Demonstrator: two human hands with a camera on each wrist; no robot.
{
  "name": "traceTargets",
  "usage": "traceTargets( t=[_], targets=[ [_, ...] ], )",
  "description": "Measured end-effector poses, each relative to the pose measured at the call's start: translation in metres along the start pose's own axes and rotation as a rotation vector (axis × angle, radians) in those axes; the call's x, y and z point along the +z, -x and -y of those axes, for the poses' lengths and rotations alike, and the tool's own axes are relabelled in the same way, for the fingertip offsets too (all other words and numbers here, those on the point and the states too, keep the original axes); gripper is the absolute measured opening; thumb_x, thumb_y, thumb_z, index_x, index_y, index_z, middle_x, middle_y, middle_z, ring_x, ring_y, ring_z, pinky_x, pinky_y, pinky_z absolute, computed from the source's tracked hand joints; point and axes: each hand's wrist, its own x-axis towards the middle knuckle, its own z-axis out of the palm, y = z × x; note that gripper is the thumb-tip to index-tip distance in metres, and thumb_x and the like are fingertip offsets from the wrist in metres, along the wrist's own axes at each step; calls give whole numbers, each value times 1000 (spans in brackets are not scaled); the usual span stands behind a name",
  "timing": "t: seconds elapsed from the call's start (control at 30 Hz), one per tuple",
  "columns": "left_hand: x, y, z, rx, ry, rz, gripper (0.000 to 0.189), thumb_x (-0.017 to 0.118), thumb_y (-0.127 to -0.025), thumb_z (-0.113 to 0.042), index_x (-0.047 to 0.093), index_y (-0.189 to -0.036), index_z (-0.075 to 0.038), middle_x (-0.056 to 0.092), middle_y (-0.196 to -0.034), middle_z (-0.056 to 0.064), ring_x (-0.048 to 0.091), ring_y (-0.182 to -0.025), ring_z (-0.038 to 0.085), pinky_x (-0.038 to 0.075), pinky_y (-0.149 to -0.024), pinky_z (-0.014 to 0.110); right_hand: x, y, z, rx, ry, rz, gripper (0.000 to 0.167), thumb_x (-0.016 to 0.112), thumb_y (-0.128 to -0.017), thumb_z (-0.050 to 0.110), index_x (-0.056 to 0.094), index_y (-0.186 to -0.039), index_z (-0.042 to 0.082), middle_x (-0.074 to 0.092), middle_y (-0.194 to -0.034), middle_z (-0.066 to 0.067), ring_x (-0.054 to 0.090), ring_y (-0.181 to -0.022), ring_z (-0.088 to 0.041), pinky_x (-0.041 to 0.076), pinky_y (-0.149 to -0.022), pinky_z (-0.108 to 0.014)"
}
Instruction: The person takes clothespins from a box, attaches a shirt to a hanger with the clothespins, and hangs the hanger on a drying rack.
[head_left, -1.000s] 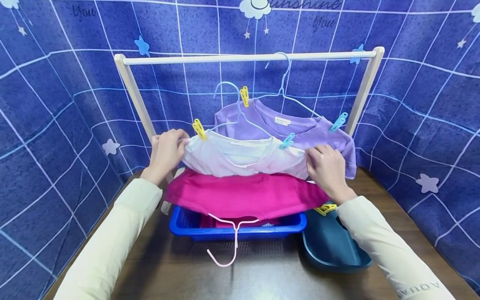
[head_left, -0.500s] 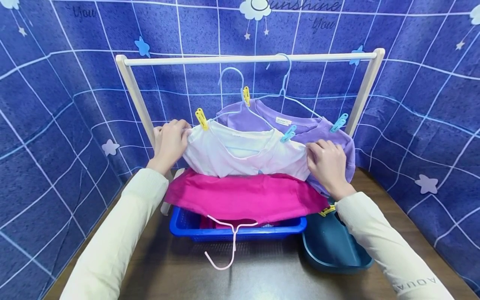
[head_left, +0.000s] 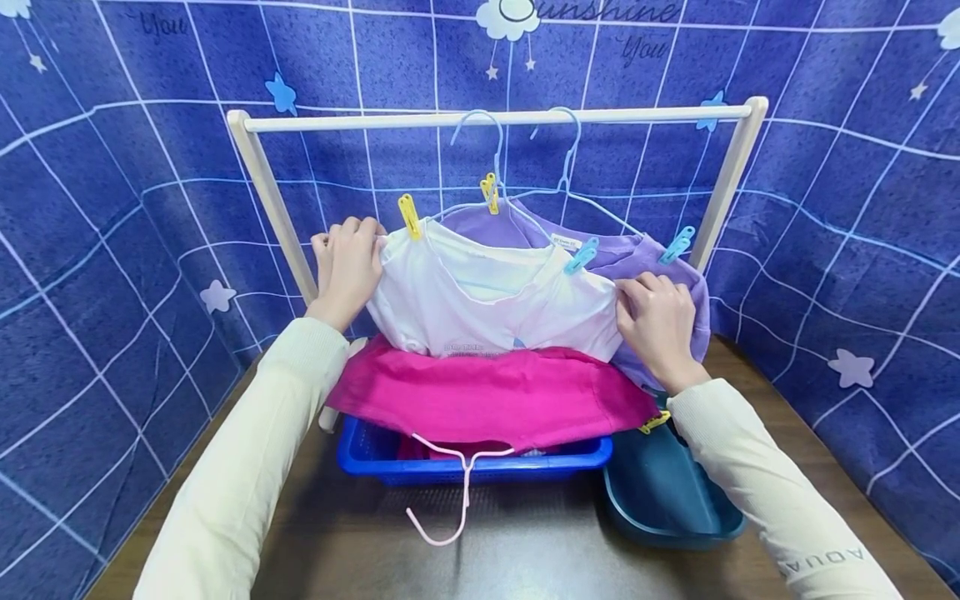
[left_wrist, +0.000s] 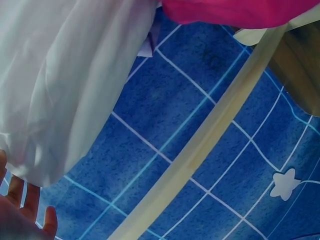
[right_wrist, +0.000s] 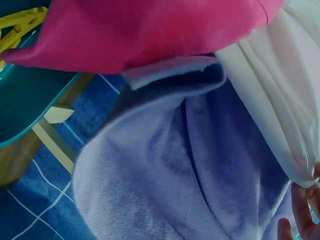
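Writing first: backdrop [head_left: 180, 275] has "Sunshine" (1st letter partly cropped) w/ "You" beneath, far beyond the fingers, plus another "You" beyond the L hand; R sleeve [head_left: 780, 492] carries dark letters, prob. AQUA, back along the arm from R fingers. Neck label [head_left: 566, 241] on purple top [head_left: 622, 257], btwn the two hands & farther off, too small to read; same for the small print on white shirt [head_left: 495, 321]. That shirt is stretched btwn both hands: L hand [head_left: 347, 271] pinches one end, R hand [head_left: 660, 325] pinches the other, both arms reaching fwd, wrists bent, backs of hands toward the head cam, L a bit higher than R. Just inboard of L fingers, yellow clip [head_left: 408, 217] on the shirt's shoulder; inboard of R fingers, blue clip [head_left: 582, 255]. Btwn the hands, light-blue hanger [head_left: 500, 158] has its hook up at white rail [head_left: 337, 123]; can't tell if it bears on it. Nearer the person than the fingers: pink garment [head_left: 487, 396] over blue basket [head_left: 480, 468], w/ pink hanger [head_left: 467, 479]; teal tray [head_left: 667, 492] sits below R fingers. L wrist cam only: sleeve end right at L fingertips [left_wrist: 32, 197], fingers partly apart, some behind cloth. R wrist cam only: purple top's cuff [right_wrist: 175, 72] near R fingertips [right_wrist: 300, 207].
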Motion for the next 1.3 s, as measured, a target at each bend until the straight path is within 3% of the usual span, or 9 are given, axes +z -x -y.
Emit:
traceTargets(
  t=[0.6, 0.93, 1.3],
  targets=[
    [-13, -25, -17, 10, -10, -1, 17, 46, -94, -17, 58, -99, -5, 58, -100, 17, 50, -96, 39, 22, -91, 52, 1, -9, -5, 55, -27, -85, 17, 55, -79, 11, 70, -81, 3, 65, -75, -15, 53, -69, -35, 34, -64, -48],
    [-19, -33, -23, 9, -34, 7, 19, 45, -94, -17, 58, -99, -4, 59, -102, 19, 50, -99, 40, 21, -94, 54, -3, -16, -3, 57, -23, -100, 19, 54, -80, 12, 70, -80, 2, 65, -75, -15, 53, -68, -36, 38, -70, -50],
    [-16, -36, -22, -20, -52, 72, 15, 47, -91, -12, 58, -100, -6, 60, -102, 18, 52, -97, 39, 20, -94, 52, -4, -17, -2, 51, -20, -84, 19, 54, -80, 12, 70, -79, 2, 64, -74, -15, 54, -69, -36, 38, -68, -50]
  ],
)
